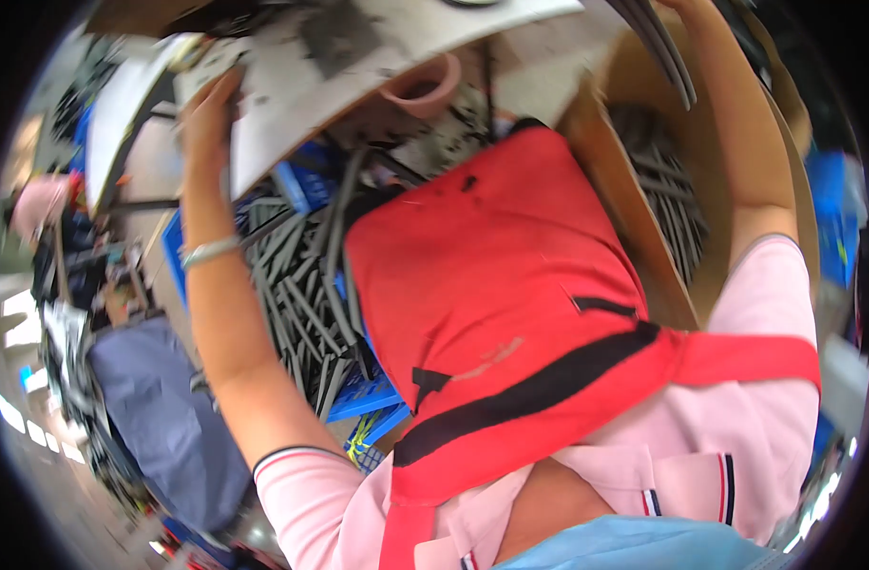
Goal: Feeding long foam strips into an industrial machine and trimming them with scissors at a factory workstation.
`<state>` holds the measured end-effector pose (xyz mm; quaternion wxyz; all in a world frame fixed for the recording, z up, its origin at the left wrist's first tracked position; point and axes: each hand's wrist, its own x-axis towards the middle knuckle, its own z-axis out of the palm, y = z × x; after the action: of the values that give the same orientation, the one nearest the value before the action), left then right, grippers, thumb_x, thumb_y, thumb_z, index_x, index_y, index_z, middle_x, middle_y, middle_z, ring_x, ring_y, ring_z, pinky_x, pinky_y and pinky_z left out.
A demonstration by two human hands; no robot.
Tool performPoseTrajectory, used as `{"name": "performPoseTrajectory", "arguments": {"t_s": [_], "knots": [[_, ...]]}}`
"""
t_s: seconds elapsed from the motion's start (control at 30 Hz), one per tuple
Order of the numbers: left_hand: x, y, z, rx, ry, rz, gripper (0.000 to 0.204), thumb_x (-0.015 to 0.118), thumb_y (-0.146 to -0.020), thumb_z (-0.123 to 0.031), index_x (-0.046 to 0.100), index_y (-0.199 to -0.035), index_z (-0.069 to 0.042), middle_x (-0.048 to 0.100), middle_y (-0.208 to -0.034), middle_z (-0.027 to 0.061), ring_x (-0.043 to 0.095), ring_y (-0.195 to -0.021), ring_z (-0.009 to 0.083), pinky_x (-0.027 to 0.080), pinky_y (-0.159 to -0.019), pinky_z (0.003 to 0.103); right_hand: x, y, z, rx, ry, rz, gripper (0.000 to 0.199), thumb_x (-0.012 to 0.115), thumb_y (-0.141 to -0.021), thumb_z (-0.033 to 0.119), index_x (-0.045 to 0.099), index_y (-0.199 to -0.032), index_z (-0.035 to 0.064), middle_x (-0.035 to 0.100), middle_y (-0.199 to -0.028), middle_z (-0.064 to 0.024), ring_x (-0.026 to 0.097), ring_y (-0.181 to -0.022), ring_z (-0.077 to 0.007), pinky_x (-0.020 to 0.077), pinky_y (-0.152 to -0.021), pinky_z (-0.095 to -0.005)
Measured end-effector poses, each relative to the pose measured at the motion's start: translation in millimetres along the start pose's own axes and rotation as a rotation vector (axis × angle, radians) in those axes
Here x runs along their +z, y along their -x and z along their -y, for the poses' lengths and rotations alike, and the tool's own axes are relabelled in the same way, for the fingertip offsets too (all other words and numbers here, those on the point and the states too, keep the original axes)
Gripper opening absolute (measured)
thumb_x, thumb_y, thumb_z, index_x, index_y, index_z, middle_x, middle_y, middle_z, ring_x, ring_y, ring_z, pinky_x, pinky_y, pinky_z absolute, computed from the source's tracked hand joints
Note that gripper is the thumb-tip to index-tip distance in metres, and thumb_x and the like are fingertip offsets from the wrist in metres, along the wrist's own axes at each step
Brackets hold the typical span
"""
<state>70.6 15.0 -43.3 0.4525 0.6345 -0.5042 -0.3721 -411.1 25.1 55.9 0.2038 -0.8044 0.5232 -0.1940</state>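
Observation:
My left hand [209,114] is at the edge of the white table [292,114], its fingers smeared by motion. A dark shape lies against its fingers, too blurred to name. My right arm reaches up to the top edge of the picture, where only a sliver of my right hand [679,5] shows and its fingers are cut off. Right beside that hand, several long grey strips [655,47] hang down with their ends over a cardboard box [601,180]. Whether the hand grips them is out of sight.
Grey strips [301,294] fill a blue crate [363,394] below the table, left of my red apron [501,256]. More strips [667,190] lie in the cardboard box. A pink bucket [425,90] stands under the table. Dark blue cloth [168,408] covers something at left; a person [45,209] is beyond.

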Motion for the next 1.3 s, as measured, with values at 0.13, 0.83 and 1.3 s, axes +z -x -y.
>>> {"name": "performPoseTrajectory", "arguments": {"t_s": [0.13, 0.83, 1.3], "knots": [[-5, 23, 49, 0.071, -0.187, -0.066, 0.027, 0.069, -0.088, -0.023, 0.071, -0.102, 0.0, 0.067, -0.082, 0.0043, 0.061, -0.067, 0.0105, 0.047, -0.055, 0.023, -33, 119, -60, 0.212, 0.098, 0.101, 0.06, 0.076, -0.078, 0.027, 0.049, -0.127, 0.0048, 0.06, -0.108, -0.0131, 0.055, -0.103, -0.0184, 0.0454, -0.087, -0.0331], [49, 52, 37, 0.299, -0.433, -0.351, 0.03, 0.06, -0.085, -0.031, 0.072, -0.095, -0.005, 0.069, -0.091, 0.0185, 0.065, -0.09, 0.036, 0.05, -0.082, 0.042, 117, -110, -145, -0.044, 0.224, -0.045, 0.052, 0.062, -0.064, 0.006, 0.059, -0.115, 0.0, 0.063, -0.109, -0.0221, 0.061, -0.096, -0.0362, 0.047, -0.087, -0.0383], [44, 165, -1, 0.061, 0.436, 0.11, 0.019, 0.064, -0.091, -0.015, 0.069, -0.097, 0.002, 0.062, -0.074, -0.0014, 0.051, -0.058, 0.0051, 0.043, -0.051, 0.021, 177, 67, 50, 0.01, -0.665, 0.229, 0.019, 0.057, -0.086, 0.004, 0.053, -0.105, 0.0034, 0.05, -0.078, 0.0017, 0.047, -0.062, -0.0069, 0.0372, -0.051, -0.0208]]}}
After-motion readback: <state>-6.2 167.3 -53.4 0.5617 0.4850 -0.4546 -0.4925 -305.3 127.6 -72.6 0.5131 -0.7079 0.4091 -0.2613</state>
